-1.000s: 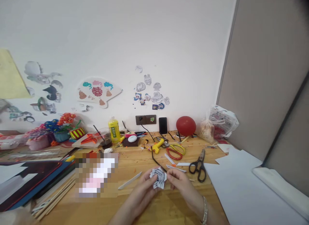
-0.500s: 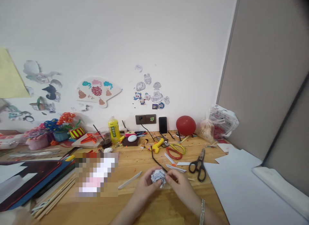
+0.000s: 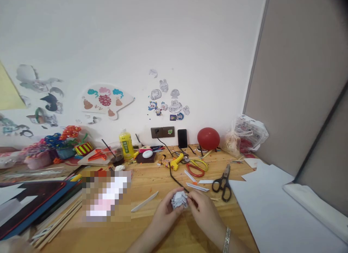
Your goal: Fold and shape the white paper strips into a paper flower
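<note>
A small ball-like bundle of folded white paper [image 3: 179, 200] is held between both hands above the wooden table. My left hand [image 3: 166, 211] wraps round its left side, thumb at the lower front. The fingers of my right hand [image 3: 199, 206] pinch at the bundle's right edge; what lies between the fingertips is too small to tell. A thin black stick or cord [image 3: 175, 178] runs from behind the hands toward the yellow glue gun [image 3: 177, 161]. Black-handled scissors [image 3: 222, 184] lie to the right of my right hand, and a white paper strip [image 3: 145, 201] to the left.
White paper sheets [image 3: 272, 198] cover the right side. Behind the hands are red-and-yellow-handled scissors [image 3: 196, 169], a phone [image 3: 182, 138], a red balloon [image 3: 208, 138] and a yellow bottle [image 3: 126, 144]. Wooden sticks [image 3: 58, 224] and a cup of dark liquid [image 3: 117, 155] stand or lie on the left.
The view has shifted slightly. The paper bundle has turned a little between the hands, showing more of its folded face. Both hands stay closed around it.
</note>
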Demonstrator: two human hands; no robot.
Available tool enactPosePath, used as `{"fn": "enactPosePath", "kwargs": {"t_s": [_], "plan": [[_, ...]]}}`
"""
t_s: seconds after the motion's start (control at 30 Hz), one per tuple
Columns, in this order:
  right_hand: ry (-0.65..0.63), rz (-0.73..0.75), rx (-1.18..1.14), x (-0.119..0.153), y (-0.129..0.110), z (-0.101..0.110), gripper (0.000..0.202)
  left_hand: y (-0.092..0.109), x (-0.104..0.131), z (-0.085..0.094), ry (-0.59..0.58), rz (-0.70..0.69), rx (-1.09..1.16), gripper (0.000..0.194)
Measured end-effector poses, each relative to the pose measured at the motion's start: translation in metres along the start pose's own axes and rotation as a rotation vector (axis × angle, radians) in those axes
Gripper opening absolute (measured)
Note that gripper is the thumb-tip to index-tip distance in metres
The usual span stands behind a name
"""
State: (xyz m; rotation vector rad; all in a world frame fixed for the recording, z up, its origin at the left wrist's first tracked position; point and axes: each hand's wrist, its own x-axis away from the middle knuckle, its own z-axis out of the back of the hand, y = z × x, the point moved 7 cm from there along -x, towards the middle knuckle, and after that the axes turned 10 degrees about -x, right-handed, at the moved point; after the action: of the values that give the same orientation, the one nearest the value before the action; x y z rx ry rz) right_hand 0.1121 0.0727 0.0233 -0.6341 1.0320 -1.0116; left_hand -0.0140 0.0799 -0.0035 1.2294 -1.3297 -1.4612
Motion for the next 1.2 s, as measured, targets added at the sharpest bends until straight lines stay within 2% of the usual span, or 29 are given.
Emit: {"fn": "enactPosePath", "kwargs": {"t_s": [0.2, 0.4, 0.6, 0.87, 1.0, 1.2], "plan": [[-0.033, -0.070, -0.222, -0.004, 0.013, -0.003, 0.021, 0.003, 0.002, -0.002, -0.043, 0.083, 0.130, 0.046], [-0.087, -0.030, -0.232, -0.004, 0.010, -0.004, 0.022, 0.001, 0.002, -0.001, -0.105, 0.142, 0.210, 0.044], [-0.025, 0.029, -0.072, -0.004, -0.002, 0.008, 0.017, -0.004, 0.002, -0.003, -0.125, 0.171, 0.203, 0.040], [-0.077, 0.132, 0.088, -0.002, -0.013, 0.007, 0.005, -0.002, 0.007, -0.008, -0.157, 0.192, 0.263, 0.029], [-0.068, 0.140, 0.135, -0.002, -0.014, 0.005, 0.011, -0.004, 0.004, -0.009, -0.164, 0.176, 0.331, 0.028], [-0.009, 0.254, 0.309, 0.002, -0.020, 0.007, 0.014, -0.002, 0.002, -0.009, -0.174, 0.160, 0.425, 0.027]]}}
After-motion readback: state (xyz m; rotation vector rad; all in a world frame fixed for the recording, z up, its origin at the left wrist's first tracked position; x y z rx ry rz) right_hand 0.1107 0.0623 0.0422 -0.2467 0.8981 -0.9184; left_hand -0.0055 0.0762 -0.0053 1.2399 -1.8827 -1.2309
